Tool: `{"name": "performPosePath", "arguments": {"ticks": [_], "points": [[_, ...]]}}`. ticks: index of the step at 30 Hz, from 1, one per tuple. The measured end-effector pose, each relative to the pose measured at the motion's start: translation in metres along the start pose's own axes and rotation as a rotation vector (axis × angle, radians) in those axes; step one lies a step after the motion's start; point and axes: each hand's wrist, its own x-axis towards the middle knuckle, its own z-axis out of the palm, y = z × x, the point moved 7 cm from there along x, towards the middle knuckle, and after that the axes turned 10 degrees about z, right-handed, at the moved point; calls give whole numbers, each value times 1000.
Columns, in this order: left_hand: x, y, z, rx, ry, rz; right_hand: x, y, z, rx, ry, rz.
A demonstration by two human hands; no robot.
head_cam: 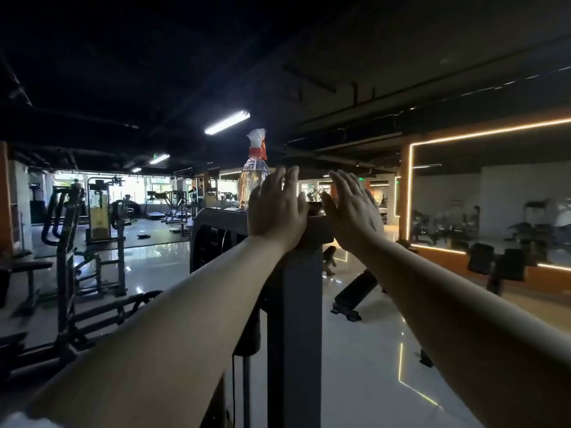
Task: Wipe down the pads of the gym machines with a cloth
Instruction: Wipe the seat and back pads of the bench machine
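Fingers [289,180] of the left hand [275,211] were straight and slightly spread, empty, beside a clear plastic spray bottle [251,180] with a red collar, standing on the flat top of a matte grey metal machine frame [293,304]. Right hand [355,208] was flat, fingers together, empty. Cloth not visible. Black padded bench [355,291] lay on the glossy floor [355,366] beyond.

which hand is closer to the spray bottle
The left hand: its fingers reach up right beside the clear plastic spray bottle with the red collar, overlapping it in view. The right hand is raised farther to the right, apart from it.
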Motion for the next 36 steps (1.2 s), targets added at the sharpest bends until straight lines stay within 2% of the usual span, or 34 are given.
{"name": "performPosePath", "arguments": {"ticks": [2, 5, 13, 16, 18, 20, 23, 26, 29, 32, 36], "points": [[-1, -21, 8, -92, -48, -81, 11, -9, 17, 119, -116, 49], [-4, -35, 24, -205, -169, -134, 20, -25, 41, 96, -284, 53], [-9, -39, 13, -407, -180, -129, 21, -29, 54, 278, -596, 39], [-18, -40, 7, -473, -194, -145, 19, -33, 51, 658, -737, 128], [-24, -43, -3, -422, -156, -157, 28, -40, 47, 789, -710, 99], [-28, -49, -17, -312, -74, -164, 32, -52, 54, 563, -713, 31], [-40, -63, -26, -123, -53, -209, 31, -65, 72, 61, -646, -63], [-62, -77, -29, -70, -95, -303, 29, -74, 71, -151, -499, -155], [-87, -84, -39, -13, -128, -391, 19, -81, 56, -175, -399, -251], [-105, -81, -49, 100, -246, -425, 3, -90, 44, -156, -334, -338], [-109, -76, -85, 213, -273, -384, -11, -98, 26, 1, -288, -318]]}}
